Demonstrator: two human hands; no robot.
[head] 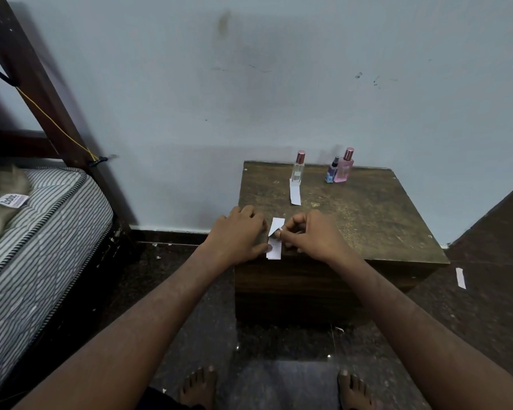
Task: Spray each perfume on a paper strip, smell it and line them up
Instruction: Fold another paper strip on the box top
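Both hands work a white paper piece [274, 241] at the near edge of the wooden tabletop [367, 220]. Left hand [239, 233] lies over the paper's left side, thumb tip pressing it down. Right hand [311, 232] has its fingers curled, pinching the lifted upper flap. Looks like tearing or peeling off a fresh strip.

Three perfumes stand at the back: clear bottle [297, 168] with a used strip [295, 193] lying in front, touching or nearly touching its base; small blue bottle [331, 170] and pink bottle [344, 166] side by side, no strips by them. So roughly one of three done, by my read.

Risks:
- Paper sits right at the tabletop lip; a slip of the pressing thumb sends it to the floor. One strip [460, 278] already lies on the floor at right.
- Uneven pull by the pinching fingers gives a crooked or too-short strip.
- Blue and pink bottles stand very close; reaching for one could topple the other.
- The laid strip is light; arm draft or a sleeve-less forearm sweep could shift it out of line.
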